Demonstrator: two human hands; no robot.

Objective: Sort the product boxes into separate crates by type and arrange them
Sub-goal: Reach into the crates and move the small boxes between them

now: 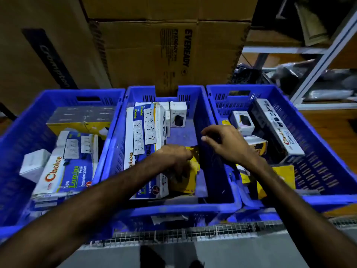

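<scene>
Head view: three blue plastic crates stand side by side. In the middle blue plastic crate (pixel 201 105), near its front wall, the left hand (pixel 173 157) reaches onto a yellow cardboard product box (pixel 191 171); whether its fingers grip it cannot be told. Over the same crate's right wall, the right hand (pixel 224 144) hovers, fingers loosely curled, holding nothing.

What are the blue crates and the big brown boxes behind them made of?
The blue crates look like hard moulded plastic: shiny walls with neat rows of slots. The big brown boxes look like matte corrugated cardboard, with creased flaps and printed lettering.
</scene>
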